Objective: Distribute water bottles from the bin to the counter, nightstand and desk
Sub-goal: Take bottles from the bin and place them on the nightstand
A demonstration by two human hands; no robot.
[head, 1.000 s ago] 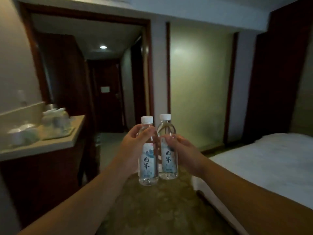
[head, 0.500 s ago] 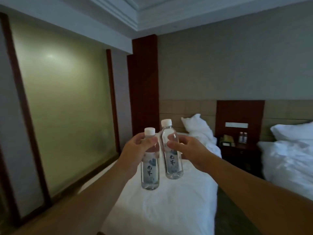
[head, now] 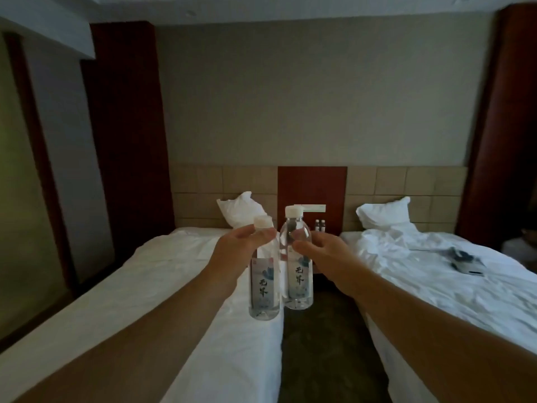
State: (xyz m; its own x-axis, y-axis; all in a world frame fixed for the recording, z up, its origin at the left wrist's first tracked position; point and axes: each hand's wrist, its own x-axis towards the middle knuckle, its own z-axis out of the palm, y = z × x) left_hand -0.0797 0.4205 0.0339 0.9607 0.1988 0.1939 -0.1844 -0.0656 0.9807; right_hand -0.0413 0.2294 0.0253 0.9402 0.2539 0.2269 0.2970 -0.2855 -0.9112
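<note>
I hold two clear water bottles upright in front of me, side by side. My left hand [head: 236, 247] grips the left bottle [head: 263, 289] near its neck, under the white cap. My right hand [head: 322, 251] grips the right bottle [head: 297, 274] at its shoulder. Both carry white labels with dark characters. Straight ahead, between the two beds, stands the nightstand [head: 327, 232], mostly hidden behind the bottles and my right hand. Two small bottles [head: 320, 225] stand on it against the red-brown wall panel.
A white bed [head: 174, 274] lies on the left and another [head: 436, 274] on the right, with a dark carpeted aisle [head: 322, 344] between them. A dark flat object [head: 465, 261] lies on the right bed. Someone's dark form [head: 523, 245] shows at the far right edge.
My view has swung right, from the entry hall and counter to facing the headboards and nightstand. Both hands still hold the bottles together in front of me.
</note>
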